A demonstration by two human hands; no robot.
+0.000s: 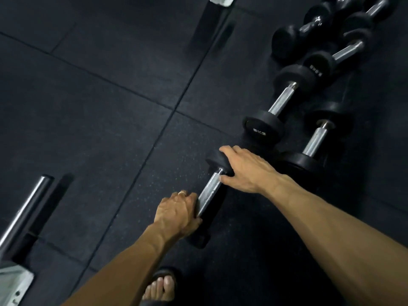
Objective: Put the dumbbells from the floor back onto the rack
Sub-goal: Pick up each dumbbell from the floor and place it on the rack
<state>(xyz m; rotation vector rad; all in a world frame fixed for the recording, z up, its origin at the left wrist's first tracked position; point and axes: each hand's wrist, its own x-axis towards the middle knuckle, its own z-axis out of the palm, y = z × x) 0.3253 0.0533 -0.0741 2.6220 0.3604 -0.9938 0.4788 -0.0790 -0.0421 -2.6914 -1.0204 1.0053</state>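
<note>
A black dumbbell with a steel handle (209, 193) lies slantwise on the dark rubber floor in front of me. My left hand (176, 214) grips the near end of its handle, next to the near head. My right hand (244, 168) holds the far head, with fingers curled over its top and the thumb at the handle's joint. Beyond it several more black dumbbells lie on the floor: one marked 5KG (281, 102), another to its right (315, 140), and others at the top right (346, 51). No rack shelf is visible.
A steel bar on a dark base (24, 213) with a grey metal foot (13, 286) stands at the lower left. Another pale metal foot (67, 0) shows at the top edge. My sandalled foot (161, 286) is at the bottom, below the dumbbell.
</note>
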